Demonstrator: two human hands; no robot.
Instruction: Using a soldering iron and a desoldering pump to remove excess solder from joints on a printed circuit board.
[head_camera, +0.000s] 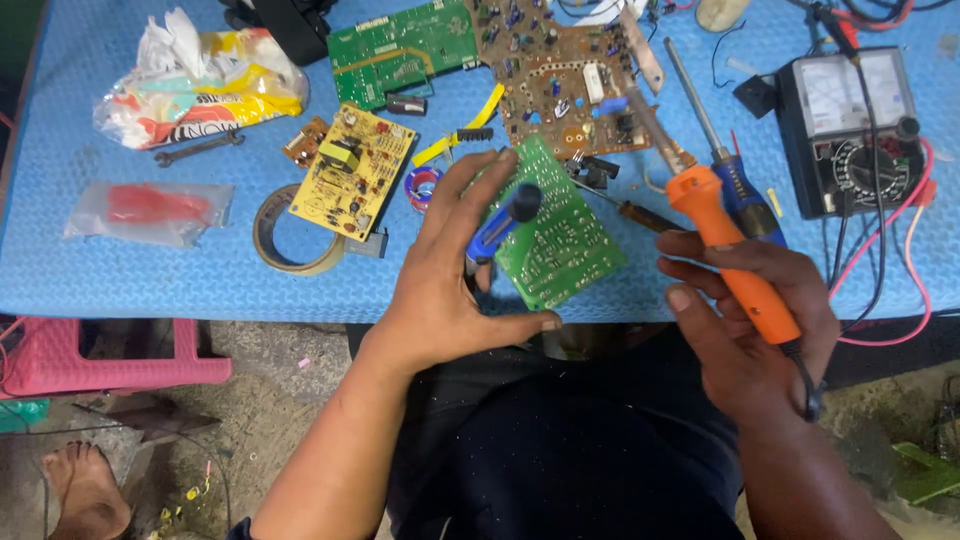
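Observation:
My left hand (450, 270) holds a green circuit board (555, 235) solder-side up at the front edge of the blue table, together with a blue desoldering pump (503, 222) that lies across the board under my fingers. My right hand (745, 320) grips the orange handle of a soldering iron (722, 235); its metal tip points up and left toward a brown circuit board (560, 75). A screwdriver with a dark handle (640, 213) lies between the two boards.
On the blue table mat (120, 270) lie a yellow circuit board (352, 168), a tape roll (285, 235), another green board (400, 50), a wrench (198, 148), plastic bags (195, 80) and an analog multimeter (850, 130) with red leads. A pink stool (100, 355) stands at left.

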